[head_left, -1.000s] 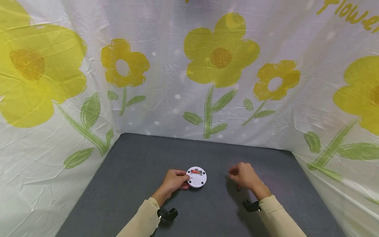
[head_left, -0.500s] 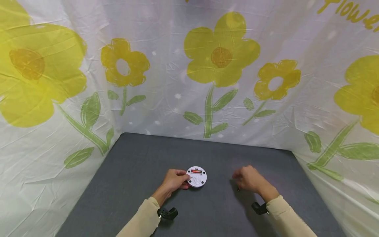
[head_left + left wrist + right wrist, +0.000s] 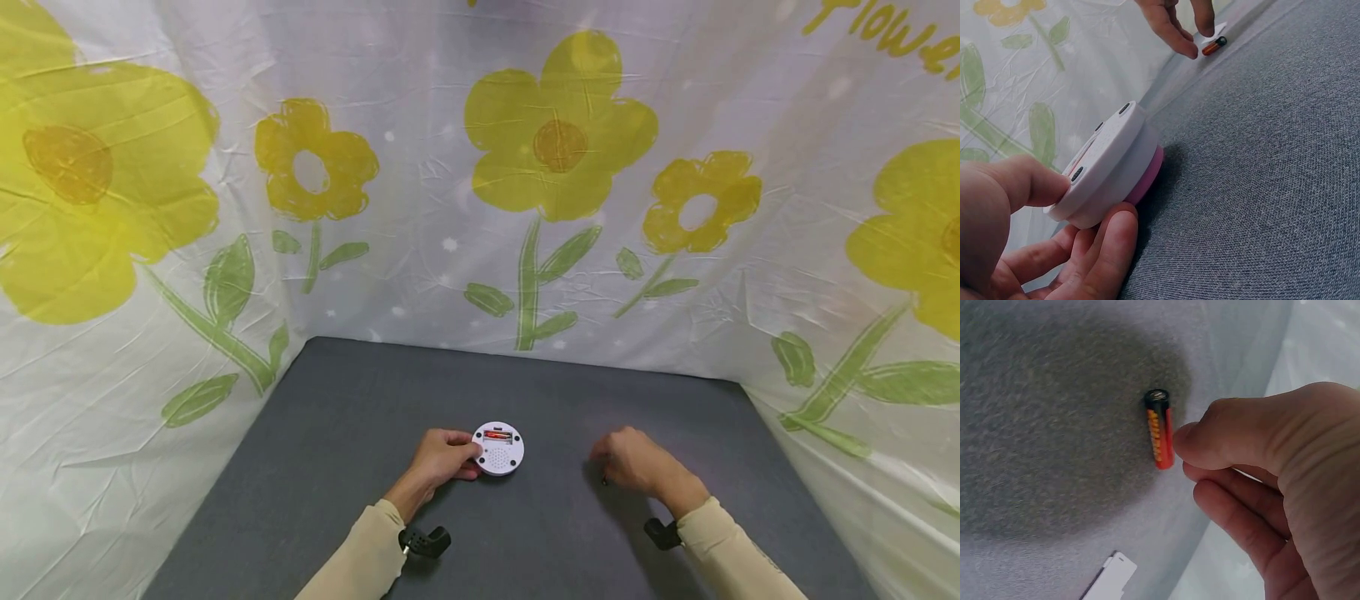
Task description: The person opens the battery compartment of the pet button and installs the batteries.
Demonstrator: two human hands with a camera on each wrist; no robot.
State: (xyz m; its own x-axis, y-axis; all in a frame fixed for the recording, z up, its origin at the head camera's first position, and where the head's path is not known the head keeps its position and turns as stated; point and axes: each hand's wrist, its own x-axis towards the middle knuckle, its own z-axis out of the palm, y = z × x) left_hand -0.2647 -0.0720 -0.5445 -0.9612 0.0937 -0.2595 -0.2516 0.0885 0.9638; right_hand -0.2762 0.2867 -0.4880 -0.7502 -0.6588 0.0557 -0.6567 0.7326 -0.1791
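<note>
Round device (image 3: 1113, 178): looked like smooth white plastic from where I stood.
Loose battery (image 3: 1160, 434): wore a smooth, slightly shiny wrapper.
White strip (image 3: 1110, 578): seemed smooth plastic.
Table covering (image 3: 1260, 181): was rough-grained, matt grey cloth.
Hanging backdrop (image 3: 423, 150): looked thin, creased, softly shiny.
Sleeve (image 3: 358, 557): was matt cloth.

In the head view, the right hand (image 3: 637, 465) hides the loose battery (image 3: 1160, 432) but for a tip (image 3: 604, 481) at the hand's eight o'clock. From the right wrist, the lettering (image 3: 1155, 436) is blurred, and the white piece (image 3: 1110, 580) at seven o'clock runs off the bottom edge. From the left wrist, the left hand (image 3: 441, 457) is cut off at eight o'clock, and the round device (image 3: 1110, 169) mostly hides its slot (image 3: 1081, 159).
</note>
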